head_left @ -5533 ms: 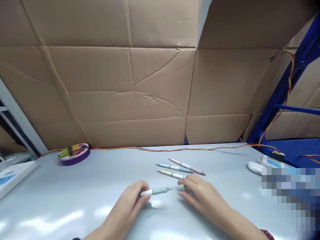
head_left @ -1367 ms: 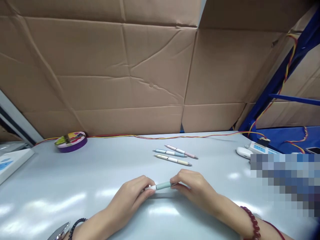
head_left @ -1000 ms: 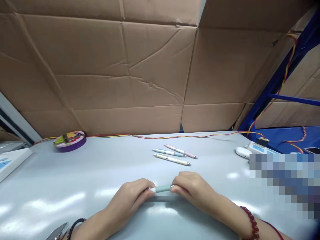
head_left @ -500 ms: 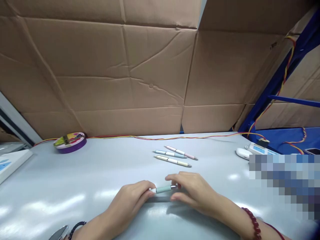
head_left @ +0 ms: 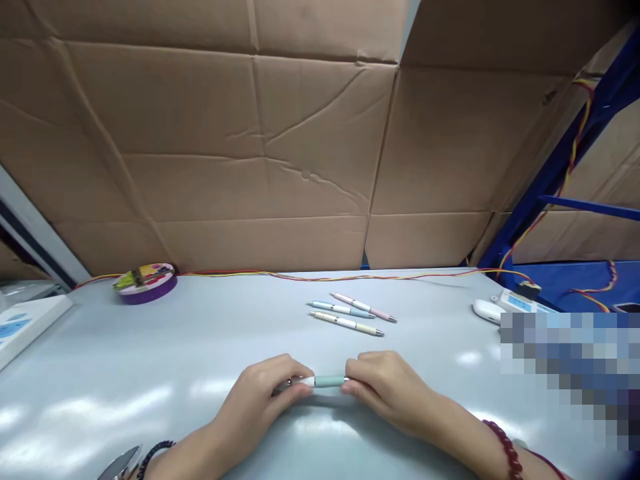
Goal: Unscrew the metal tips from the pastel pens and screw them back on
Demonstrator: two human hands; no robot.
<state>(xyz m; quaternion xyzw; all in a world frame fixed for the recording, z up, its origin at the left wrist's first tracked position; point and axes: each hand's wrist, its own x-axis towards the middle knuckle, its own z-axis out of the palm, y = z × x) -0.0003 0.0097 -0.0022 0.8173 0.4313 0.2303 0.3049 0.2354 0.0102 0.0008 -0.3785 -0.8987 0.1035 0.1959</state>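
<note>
Both hands hold one green and white pen point(head_left: 326, 381) level, just above the grey table point(head_left: 200, 347). My left hand point(head_left: 267, 397) pinches the white barrel end. My right hand point(head_left: 383, 387) pinches the tip end, so only the green grip shows between the fingers. Three more pens lie side by side farther back: a pink pen point(head_left: 363, 307), a blue pen point(head_left: 341, 309) and a yellow pen point(head_left: 346, 323).
A round purple tin point(head_left: 147, 284) sits at the back left. A white box point(head_left: 27, 323) is at the left edge. A red-yellow cable point(head_left: 320, 276) runs along the cardboard wall point(head_left: 300, 147). White devices point(head_left: 505, 305) lie at the right, by a blue frame point(head_left: 560, 160).
My right hand's fingers, which had loosened half a second ago, have closed again on the pen's tip end. The pen stays between both hands; the other pens have not moved.
</note>
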